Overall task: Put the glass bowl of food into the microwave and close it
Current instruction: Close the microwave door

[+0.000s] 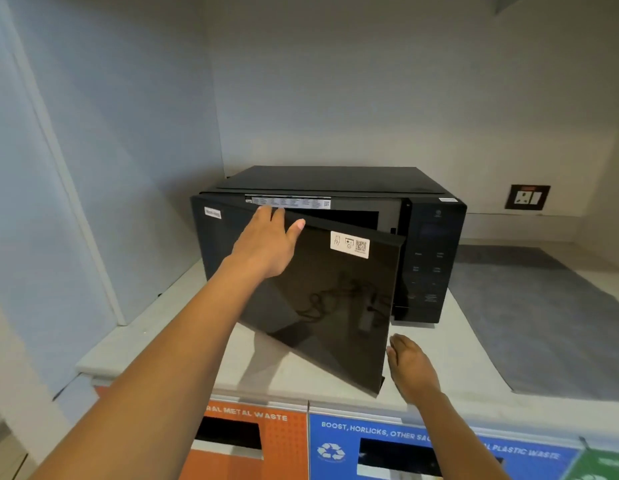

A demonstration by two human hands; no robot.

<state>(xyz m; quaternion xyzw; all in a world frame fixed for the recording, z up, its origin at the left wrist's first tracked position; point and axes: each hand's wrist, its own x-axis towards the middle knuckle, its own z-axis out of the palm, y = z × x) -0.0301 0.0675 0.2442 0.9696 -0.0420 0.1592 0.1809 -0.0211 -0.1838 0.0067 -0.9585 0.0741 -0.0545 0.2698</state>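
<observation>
Head view: black microwave (335,188) sits on the pale counter (439,368), its door (321,299) partly ajar. Left hand (266,244) lies flat and unclenched on the door's upper edge. Right hand (412,368), fingers extended and empty, is just beside the door's lower free corner; the cavity is dark, so the glass bowl cannot be made out.

Both arms are bare from the lower edge of the view up to the fingers, with no sleeve, watch or ring to be seen. The left hand (266,244) shows short, pale fingernails (the thumbnail clearest), near the microwave (335,181). The right hand (410,367) looks equally unadorned.
</observation>
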